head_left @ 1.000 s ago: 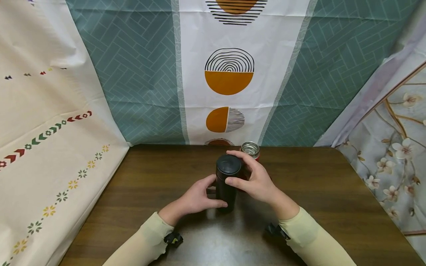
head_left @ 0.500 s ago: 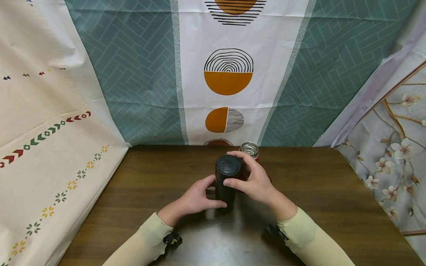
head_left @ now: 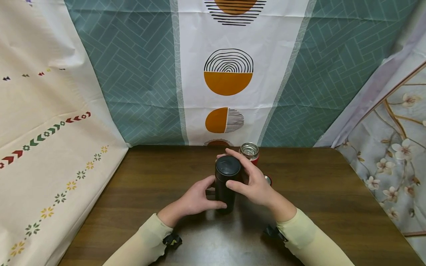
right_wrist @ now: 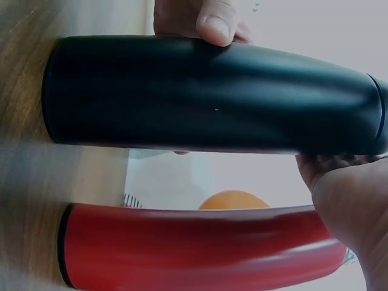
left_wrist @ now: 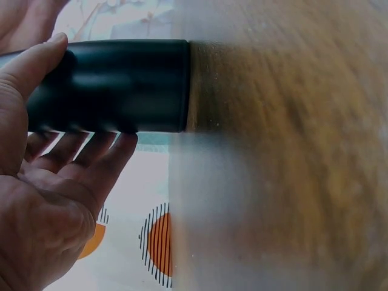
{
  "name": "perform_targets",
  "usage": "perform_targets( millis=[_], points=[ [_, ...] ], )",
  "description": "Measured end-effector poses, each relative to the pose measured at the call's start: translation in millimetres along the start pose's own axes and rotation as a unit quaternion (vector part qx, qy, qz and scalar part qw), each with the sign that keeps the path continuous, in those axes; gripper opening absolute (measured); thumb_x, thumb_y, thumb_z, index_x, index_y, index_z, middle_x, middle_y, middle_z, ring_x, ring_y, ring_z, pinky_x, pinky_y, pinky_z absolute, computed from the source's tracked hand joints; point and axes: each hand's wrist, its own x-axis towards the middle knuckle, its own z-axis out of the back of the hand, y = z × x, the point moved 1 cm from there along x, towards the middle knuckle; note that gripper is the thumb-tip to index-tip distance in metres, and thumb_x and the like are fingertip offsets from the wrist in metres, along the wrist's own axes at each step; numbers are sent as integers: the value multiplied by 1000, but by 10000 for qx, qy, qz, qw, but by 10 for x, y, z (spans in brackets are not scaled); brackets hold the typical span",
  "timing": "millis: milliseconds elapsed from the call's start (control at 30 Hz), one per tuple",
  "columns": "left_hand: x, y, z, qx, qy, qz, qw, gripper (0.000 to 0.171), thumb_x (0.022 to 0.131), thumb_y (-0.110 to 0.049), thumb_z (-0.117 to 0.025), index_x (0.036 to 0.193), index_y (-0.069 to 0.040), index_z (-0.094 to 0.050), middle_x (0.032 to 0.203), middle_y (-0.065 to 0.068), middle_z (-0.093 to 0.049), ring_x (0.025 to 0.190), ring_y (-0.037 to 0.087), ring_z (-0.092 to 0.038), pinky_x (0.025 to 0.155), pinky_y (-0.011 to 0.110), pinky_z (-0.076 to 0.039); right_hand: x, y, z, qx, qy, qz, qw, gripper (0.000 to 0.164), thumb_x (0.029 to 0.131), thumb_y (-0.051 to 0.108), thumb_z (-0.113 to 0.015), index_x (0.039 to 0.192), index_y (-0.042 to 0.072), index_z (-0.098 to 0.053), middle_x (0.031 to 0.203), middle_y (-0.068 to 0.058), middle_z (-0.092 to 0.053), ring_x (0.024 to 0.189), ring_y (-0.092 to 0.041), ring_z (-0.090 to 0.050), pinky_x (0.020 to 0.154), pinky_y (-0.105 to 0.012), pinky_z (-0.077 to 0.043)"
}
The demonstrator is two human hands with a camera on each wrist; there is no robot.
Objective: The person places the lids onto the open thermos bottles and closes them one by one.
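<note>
A black thermos (head_left: 225, 197) stands upright on the table, its round dark lid (head_left: 228, 165) on top. Around the thermos body my left hand (head_left: 196, 197) grips from the left, thumb in front and fingers behind. My right hand (head_left: 254, 181) curls about the upper end, thumb at the front just below the lid and fingers reaching round the far side. In the left wrist view the thermos base (left_wrist: 163, 85) meets the tabletop. In the right wrist view the palm of my right hand (right_wrist: 351, 209) lies beside the upper end.
Behind my right hand stands a red thermos (right_wrist: 194, 245) with its metal mouth (head_left: 249, 149) uncovered. A small round cap (head_left: 268, 180) with a red edge lies partly hidden beside my right hand. Patterned cloth hangs behind the wooden table (head_left: 159, 166).
My right thumb moves left on the thermos, then back right, and its fingers now spread further round the far side. More of the round cap shows. The left hand holds still.
</note>
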Motion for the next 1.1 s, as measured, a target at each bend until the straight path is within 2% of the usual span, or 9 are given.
perform_targets(
  millis=[133,233,367,500,667,833,933,1100],
  points=[
    [3,-1,-3,-22,9,-1,10000,77,88,-23,-99,154,-22,-60,140,-8,-71,130,18,-68,112,47,-56,3,1,13,2,39,100,9999,76,104,6,-74,170,8,-38,162,-28,-52,145,-60,-50,122,-50,-47],
    [-3,2,-3,-32,11,-4,10000,77,88,-24,-98,154,-23,-60,141,-9,-71,131,18,-68,112,47,-56,-1,4,16,-78,-31,91,9999,72,103,2,-74,167,5,-41,159,-28,-55,141,-58,-54,117,-46,-53],
    [-5,6,-3,-9,17,-31,10000,77,89,-23,-98,155,-24,-59,142,-9,-71,131,18,-68,113,48,-55,-10,12,21,-208,-170,-77,9996,73,100,-1,-77,165,6,-45,154,-24,-61,135,-43,-65,107,-39,-59],
    [-6,0,-4,18,14,-14,10000,76,88,-23,-98,154,-23,-60,140,-9,-71,130,18,-68,112,48,-56,-17,23,30,-451,-350,-244,9981,74,97,0,-82,163,11,-50,144,-16,-67,126,-28,-71,103,-37,-61],
    [0,-2,-8,25,6,19,10000,75,88,-23,-98,153,-22,-60,139,-9,-72,130,17,-68,112,47,-56,-17,35,32,-713,-497,-278,9958,75,94,1,-88,159,11,-53,140,-14,-69,122,-29,-73,100,-36,-62],
    [3,10,-12,59,3,-17,10000,75,88,-23,-98,152,-22,-60,139,-8,-71,130,17,-68,112,48,-56,-17,26,31,-1053,-684,-219,9919,75,91,7,-93,155,5,-53,132,-12,-71,115,-25,-74,99,-32,-61],
    [2,16,-13,71,-3,-38,10000,74,88,-23,-98,152,-22,-61,140,-9,-71,130,17,-68,112,48,-56,-13,10,28,-1078,-752,-177,9912,77,89,9,-95,153,2,-53,131,-12,-72,114,-23,-73,99,-31,-60],
    [3,18,-14,50,-3,-62,10000,75,88,-24,-98,153,-24,-61,141,-9,-71,131,17,-68,113,49,-55,-14,-10,17,-1052,-835,-150,9908,79,87,8,-97,152,3,-52,133,-13,-71,116,-23,-73,98,-32,-61]
  ],
)
